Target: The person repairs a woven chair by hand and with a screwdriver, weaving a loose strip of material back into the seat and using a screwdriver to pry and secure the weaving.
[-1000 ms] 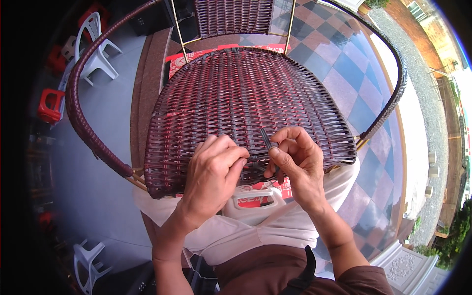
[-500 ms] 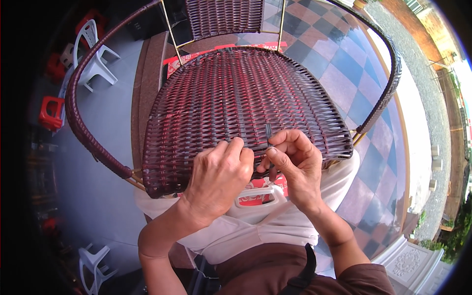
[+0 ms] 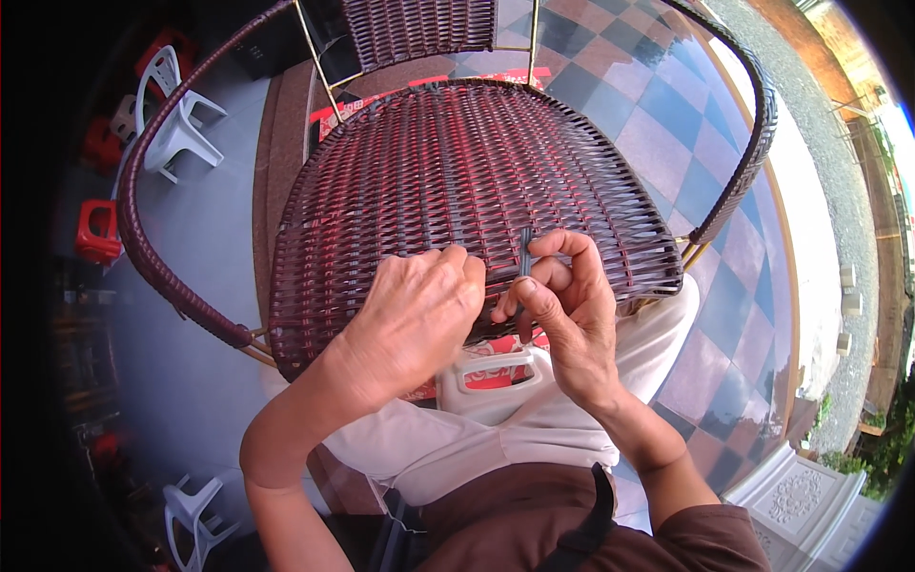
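Over the front of the seat (image 3: 448, 181), the right hand (image 3: 570, 300) pinches a dark strip (image 3: 525, 250); whether the left hand (image 3: 415, 305) holds anything cannot be told. Beneath, a red sheet (image 3: 491, 378) bears pale print.

Seat (image 3: 448, 172) before lap (image 3: 477, 462), backrest (image 3: 419, 25) beyond, armrests (image 3: 765, 110) flanking, seemingly a stool (image 3: 98, 229) far left

The tiled floor (image 3: 691, 124), a blue-grey and pinkish check, spreads right of and beyond the fingers (image 3: 540, 297); a plain grey floor (image 3: 191, 334) lies to their left. A red printed sheet (image 3: 376, 101) lies under the wicker armchair (image 3: 410, 181), beyond the fingers. Well left of them stand 2 white plastic chairs (image 3: 186, 141) and 1 red plastic stool (image 3: 97, 246).
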A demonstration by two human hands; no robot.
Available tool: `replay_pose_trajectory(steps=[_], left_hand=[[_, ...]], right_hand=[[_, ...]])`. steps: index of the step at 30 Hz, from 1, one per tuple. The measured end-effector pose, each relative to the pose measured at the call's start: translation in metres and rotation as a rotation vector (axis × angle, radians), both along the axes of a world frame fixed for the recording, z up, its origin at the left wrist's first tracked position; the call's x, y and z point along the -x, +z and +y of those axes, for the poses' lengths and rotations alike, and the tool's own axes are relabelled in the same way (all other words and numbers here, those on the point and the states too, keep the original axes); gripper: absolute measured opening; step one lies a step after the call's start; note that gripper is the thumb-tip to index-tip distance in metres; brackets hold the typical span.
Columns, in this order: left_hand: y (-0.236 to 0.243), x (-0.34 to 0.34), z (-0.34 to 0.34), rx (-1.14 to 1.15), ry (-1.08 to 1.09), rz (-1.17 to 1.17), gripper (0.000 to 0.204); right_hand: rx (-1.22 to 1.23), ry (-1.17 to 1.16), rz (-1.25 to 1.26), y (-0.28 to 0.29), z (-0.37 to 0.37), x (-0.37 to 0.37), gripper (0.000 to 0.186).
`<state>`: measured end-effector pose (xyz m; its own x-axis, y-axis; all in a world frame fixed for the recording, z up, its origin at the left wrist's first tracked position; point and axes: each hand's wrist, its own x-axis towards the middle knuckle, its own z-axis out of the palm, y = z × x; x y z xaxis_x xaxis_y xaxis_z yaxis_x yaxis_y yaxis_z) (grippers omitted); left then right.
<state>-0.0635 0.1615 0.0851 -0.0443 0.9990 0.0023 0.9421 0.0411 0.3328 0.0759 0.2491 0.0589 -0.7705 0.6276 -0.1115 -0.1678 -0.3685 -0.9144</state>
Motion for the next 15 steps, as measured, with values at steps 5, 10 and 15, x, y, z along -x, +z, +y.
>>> replay_pose_trajectory(steps=[5,10,15], left_hand=[[-0.011,0.008,-0.004,0.028,0.049,-0.151,0.014],[-0.024,0.009,-0.006,-0.06,0.078,-0.267,0.015],[-0.023,0.019,-0.007,-0.002,0.055,-0.407,0.013]], right_hand=[[0.007,0.019,-0.025,0.002,0.001,-0.001,0.023],[-0.028,0.124,-0.203,0.011,-0.001,-0.006,0.02],[0.023,0.214,-0.165,0.011,-0.01,-0.005,0.018]])
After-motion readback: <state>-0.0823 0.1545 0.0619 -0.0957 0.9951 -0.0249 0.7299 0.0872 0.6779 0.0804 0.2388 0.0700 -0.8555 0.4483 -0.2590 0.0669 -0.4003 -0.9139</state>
